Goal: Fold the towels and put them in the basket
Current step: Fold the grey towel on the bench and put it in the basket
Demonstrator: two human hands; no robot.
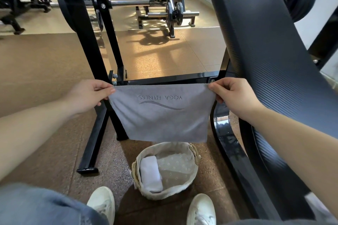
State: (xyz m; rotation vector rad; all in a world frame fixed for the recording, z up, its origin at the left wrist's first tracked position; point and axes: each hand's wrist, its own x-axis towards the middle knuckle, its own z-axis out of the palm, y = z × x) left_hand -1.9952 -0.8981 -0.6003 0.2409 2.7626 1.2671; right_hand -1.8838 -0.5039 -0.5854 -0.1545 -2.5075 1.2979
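A grey towel (pixel 161 117) with mirrored "YOGA FITNESS" lettering hangs stretched in the air between both hands. My left hand (pixel 87 95) pinches its top left corner, and my right hand (pixel 232 95) pinches the top right corner. Straight below the towel's lower edge, on the floor between my feet, stands a round wicker basket (pixel 193 179) with a light dotted lining. A folded white towel (pixel 150 173) lies along the basket's left side.
A black metal rack frame (pixel 95 129) stands left of and behind the towel. A black padded bench (pixel 270 71) slants down on the right, close to my right arm. My white shoes (pixel 102 204) flank the basket. Weight machines stand farther back on the brown floor.
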